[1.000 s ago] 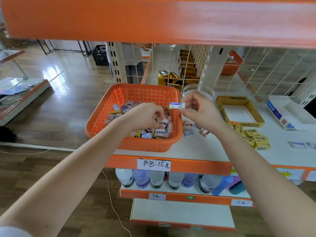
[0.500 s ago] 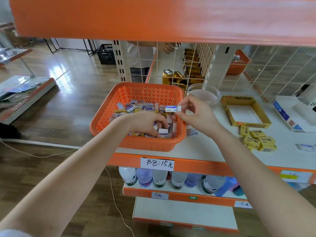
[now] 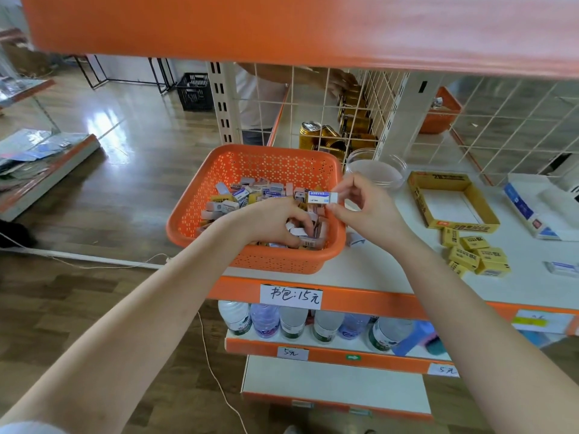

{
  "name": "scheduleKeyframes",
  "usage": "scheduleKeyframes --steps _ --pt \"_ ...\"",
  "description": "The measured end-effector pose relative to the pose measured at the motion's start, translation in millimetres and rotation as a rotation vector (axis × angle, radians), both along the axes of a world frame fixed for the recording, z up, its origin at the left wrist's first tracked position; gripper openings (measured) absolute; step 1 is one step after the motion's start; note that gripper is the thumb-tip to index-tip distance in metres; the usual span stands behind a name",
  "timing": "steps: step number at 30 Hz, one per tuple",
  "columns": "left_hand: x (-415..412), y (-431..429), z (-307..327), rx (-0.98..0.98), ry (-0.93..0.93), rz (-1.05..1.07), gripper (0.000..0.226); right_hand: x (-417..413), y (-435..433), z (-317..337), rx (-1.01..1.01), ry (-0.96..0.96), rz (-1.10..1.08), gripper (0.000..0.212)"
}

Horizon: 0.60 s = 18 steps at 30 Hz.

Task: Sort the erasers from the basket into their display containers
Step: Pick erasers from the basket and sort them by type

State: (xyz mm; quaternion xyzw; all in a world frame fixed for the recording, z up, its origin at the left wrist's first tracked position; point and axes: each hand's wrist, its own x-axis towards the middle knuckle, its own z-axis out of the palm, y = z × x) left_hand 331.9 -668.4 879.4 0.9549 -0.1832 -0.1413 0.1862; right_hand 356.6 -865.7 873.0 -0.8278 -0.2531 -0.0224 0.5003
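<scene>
An orange perforated basket (image 3: 219,170) stands on the white shelf and holds several small erasers (image 3: 238,198) in pink, blue and yellow wrappers. My left hand (image 3: 275,220) is down among the erasers at the basket's right side, fingers curled round a few of them. My right hand (image 3: 366,208) pinches a white eraser with a blue label (image 3: 322,197) above the basket's right rim. To the right lie a clear round container (image 3: 379,173), an open yellow display box (image 3: 451,202) and a white and blue box (image 3: 532,208).
Several yellow erasers (image 3: 476,255) lie loose in front of the yellow box, and a blue and white one (image 3: 560,267) lies farther right. An orange shelf board (image 3: 313,26) hangs overhead. Behind the wire grid stands a person (image 3: 260,101) near gold cans (image 3: 316,136). Bottles (image 3: 294,321) fill the lower shelf.
The view has shifted slightly. My right hand keeps the blue-labelled eraser over the basket's right rim. My left hand has dug a little deeper into the erasers.
</scene>
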Motion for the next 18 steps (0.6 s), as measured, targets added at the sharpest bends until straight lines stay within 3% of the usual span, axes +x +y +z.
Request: scheduleKeyframes --steps 3,10,14,18 --pt "-1.0 1.3 -1.6 -0.014 -0.004 0.015 0.013 -1.7 0.2 0.0 0.011 0.001 0.004 0.018" --pt "0.1 -5.2 -0.8 0.163 -0.076 -0.036 0.035 -4.6 1.7 0.1 0.0 0.004 -0.019 0.018" --pt "0.9 -6.8 -2.6 0.194 -0.115 -0.024 0.027 -6.4 3.9 0.0 0.004 0.005 -0.045 0.019" --pt "0.5 -4.7 -3.0 0.101 -0.14 0.018 0.025 -7.4 5.9 -0.3 0.043 0.02 -0.067 0.019"
